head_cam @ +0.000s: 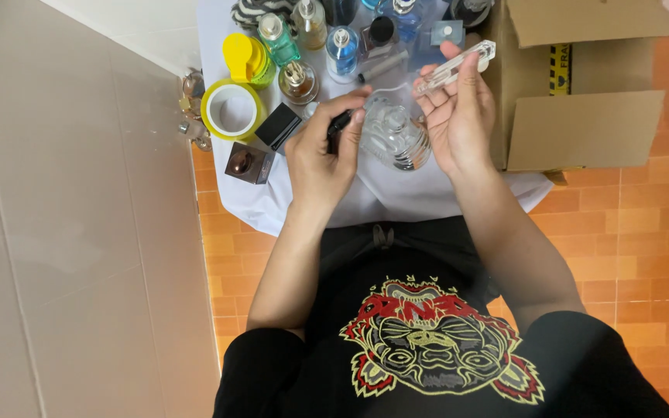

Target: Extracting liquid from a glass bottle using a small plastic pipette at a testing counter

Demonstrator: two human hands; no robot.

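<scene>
My left hand (pixel 323 151) grips a small black object (pixel 340 124), pinched between thumb and fingers just left of a round clear glass perfume bottle (pixel 394 135). The bottle stands on the white tablecloth (pixel 381 193) between both hands. My right hand (pixel 458 112) is raised beside the bottle, palm toward me, and holds a slim clear vial (pixel 455 68) that slants up to the right along its fingers. Whether either hand touches the round bottle I cannot tell.
Several perfume bottles (pixel 342 48) crowd the far side of the small table. A yellow tape roll (pixel 231 110), a black box (pixel 277 125) and a brown square bottle (pixel 248 162) lie at left. An open cardboard box (pixel 582 93) stands at right. A beige wall (pixel 79 232) runs along the left.
</scene>
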